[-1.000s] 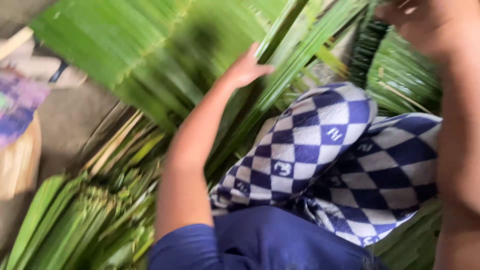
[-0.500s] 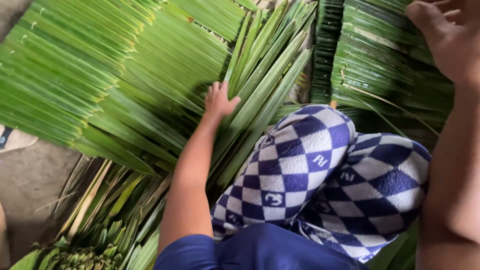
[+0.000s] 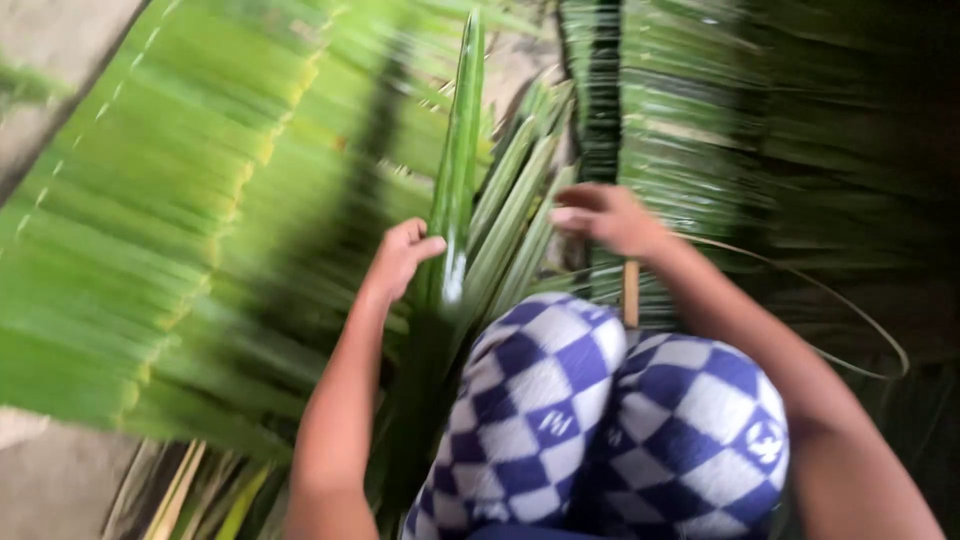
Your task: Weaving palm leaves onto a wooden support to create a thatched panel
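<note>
My left hand (image 3: 399, 257) is closed around a long green palm leaf strip (image 3: 458, 160) that stands up and points away from me. My right hand (image 3: 607, 215) hovers over the loose leaf strips (image 3: 515, 210) in front of my knees, fingers curled, with its fingertips beside them; whether it grips one is unclear. My knees, covered by a blue and white checked cloth (image 3: 600, 420), fill the lower middle of the view. The picture is blurred by motion.
A large woven mat of folded green leaves (image 3: 170, 220) spreads across the left. Stacked leaf panels (image 3: 700, 130) lie at the upper right in shadow. A thin wooden stick (image 3: 630, 292) stands by my right knee. Dry yellowish strips (image 3: 190, 490) lie at lower left.
My left hand went from resting flat on the leaves to gripping one strip and lifting it upright. My right hand came down from the upper right to the loose strips.
</note>
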